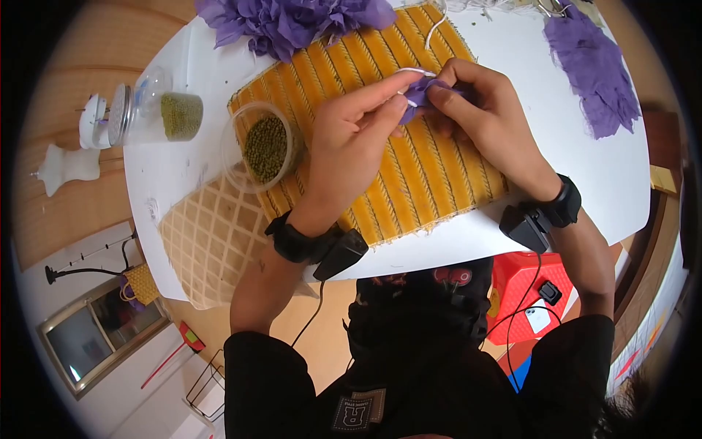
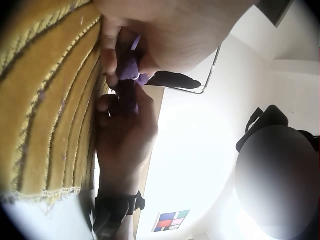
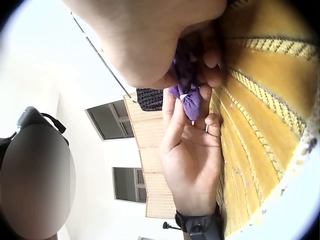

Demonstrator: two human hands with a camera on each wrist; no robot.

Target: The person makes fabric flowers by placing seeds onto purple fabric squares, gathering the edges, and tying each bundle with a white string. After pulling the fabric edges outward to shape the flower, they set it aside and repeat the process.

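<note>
Hands together — left hand and right hand both pinch purple fabric, tied with white cord, over the striped yellow mat — upper centre of the head view.

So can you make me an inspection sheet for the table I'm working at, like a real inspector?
Surface: white table with a yellow striped mat on it.
Job's things: small purple bundle with white string round it; tub of green beans by the left hand.
Clutter: purple cloth pile at the far side, purple cloth piece at the right, lattice sheet at the left.
Hands: left hand and right hand both pinch the bundle.
Cables: one black cable hangs from the left wrist camera, another from the right.
Surroundings: red stool with a phone on it.
</note>
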